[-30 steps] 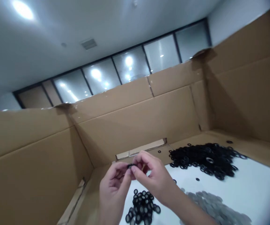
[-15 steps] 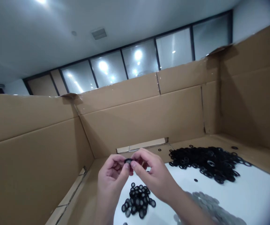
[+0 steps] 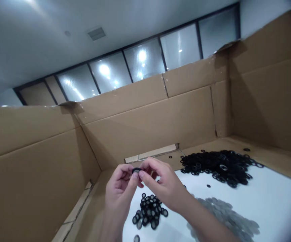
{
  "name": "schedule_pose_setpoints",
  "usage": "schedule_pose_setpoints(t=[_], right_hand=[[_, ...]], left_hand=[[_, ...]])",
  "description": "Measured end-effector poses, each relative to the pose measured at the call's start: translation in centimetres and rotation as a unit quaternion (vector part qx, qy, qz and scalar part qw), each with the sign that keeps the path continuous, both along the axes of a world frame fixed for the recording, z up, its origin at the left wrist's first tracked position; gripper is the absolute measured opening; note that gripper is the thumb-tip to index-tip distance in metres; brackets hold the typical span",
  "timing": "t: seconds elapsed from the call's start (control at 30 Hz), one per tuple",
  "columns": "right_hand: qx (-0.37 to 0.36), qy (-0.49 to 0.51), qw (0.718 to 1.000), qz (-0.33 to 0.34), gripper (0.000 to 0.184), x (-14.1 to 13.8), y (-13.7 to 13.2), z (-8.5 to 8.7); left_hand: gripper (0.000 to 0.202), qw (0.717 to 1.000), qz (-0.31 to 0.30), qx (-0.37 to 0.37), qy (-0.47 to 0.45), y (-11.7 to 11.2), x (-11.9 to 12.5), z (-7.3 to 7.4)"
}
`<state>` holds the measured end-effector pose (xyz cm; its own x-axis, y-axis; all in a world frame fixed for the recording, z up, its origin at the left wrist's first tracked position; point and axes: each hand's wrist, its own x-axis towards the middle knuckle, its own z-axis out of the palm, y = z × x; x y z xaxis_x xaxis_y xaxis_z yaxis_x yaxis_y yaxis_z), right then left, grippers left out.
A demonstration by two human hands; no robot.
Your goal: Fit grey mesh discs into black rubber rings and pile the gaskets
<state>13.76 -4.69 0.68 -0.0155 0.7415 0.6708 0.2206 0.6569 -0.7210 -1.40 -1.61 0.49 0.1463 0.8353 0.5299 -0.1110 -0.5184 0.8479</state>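
Note:
Between the fingertips of both hands is a small black rubber ring (image 3: 136, 170) with a grey disc showing inside it. My left hand (image 3: 121, 186) pinches it from the left, thumb on the near face. From the right, my right hand (image 3: 160, 181) grips its edge with thumb and forefinger. Below the hands, a pile of black rings with grey centres (image 3: 149, 211) lies on the white sheet (image 3: 170, 232). Partly under my right forearm spreads a pile of translucent grey discs (image 3: 226, 215). Farther back on the right is a large heap of plain black rings (image 3: 218, 164).
Tall cardboard walls (image 3: 145, 117) stand at the left, back and right of the work surface. A few stray rings lie apart, such as one black ring (image 3: 246, 149) at the back right. A cardboard strip (image 3: 151, 153) runs along the foot of the back wall.
The view has tilted and shifted slightly. Both hands stay together on the ring, which has tipped so that more of its grey face shows.

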Motion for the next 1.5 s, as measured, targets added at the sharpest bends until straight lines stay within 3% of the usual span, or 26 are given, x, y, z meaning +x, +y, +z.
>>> schedule_pose_setpoints(t=[0.2, 0.4, 0.7, 1.07, 1.23, 1.5], right_hand=[[0.023, -0.042, 0.999, -0.009, 0.021, 0.7, 0.1, -0.1], [0.012, -0.016, 1.000, -0.002, 0.021, 0.6, 0.2, -0.2], [0.048, -0.047, 0.998, -0.022, 0.024, 0.4, 0.4, -0.5], [0.080, -0.076, 0.990, -0.089, 0.024, -0.7, 1.0, -1.2], [0.026, -0.070, 0.994, -0.076, 0.025, -0.6, 1.0, -1.3], [0.013, -0.142, 0.989, -0.045, 0.028, 0.6, 1.0, -1.0]], left_hand=[[0.011, 1.000, -0.023, 0.009, 0.001, -0.2, 0.0, 0.5], [0.012, 0.998, -0.065, -0.021, 0.002, -0.5, 0.0, 0.7], [0.018, 0.997, -0.063, -0.037, 0.024, 0.1, -0.9, 0.9], [0.017, 0.999, 0.030, -0.004, 0.036, 0.1, -0.8, 1.0], [0.021, 0.998, -0.058, -0.029, 0.024, 0.8, -1.1, 0.6], [0.020, 0.993, -0.104, -0.054, 0.019, 1.7, -1.6, -0.1]])
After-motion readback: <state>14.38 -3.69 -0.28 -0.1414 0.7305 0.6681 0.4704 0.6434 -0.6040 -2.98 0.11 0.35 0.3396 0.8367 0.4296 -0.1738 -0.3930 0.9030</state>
